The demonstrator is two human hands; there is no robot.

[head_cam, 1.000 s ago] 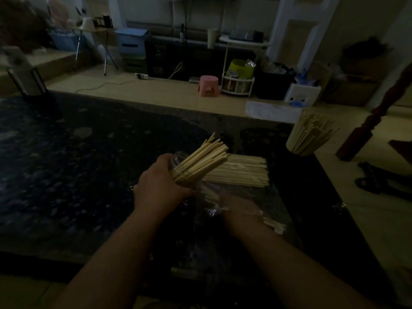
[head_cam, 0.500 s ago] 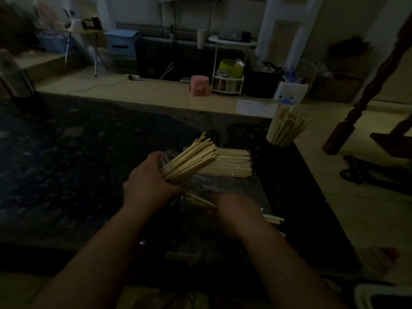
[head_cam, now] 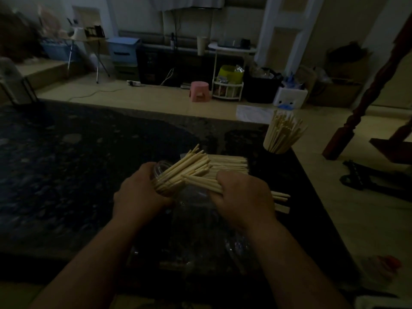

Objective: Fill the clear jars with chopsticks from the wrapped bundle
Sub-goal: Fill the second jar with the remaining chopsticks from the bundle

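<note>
Near the centre of the frame, the left hand (head_cam: 142, 192) grips a tilted clear jar (head_cam: 161, 169), its chopsticks (head_cam: 187, 166) fanning toward the upper right. Just right of it, the right hand (head_cam: 243, 197) clenches a small bunch (head_cam: 200, 180) whose tips point left at the jar. Behind both lies the flat bundle (head_cam: 231, 163) on the dark table (head_cam: 66, 163); a filled jar (head_cam: 282, 134) stands upright at upper right.
</note>
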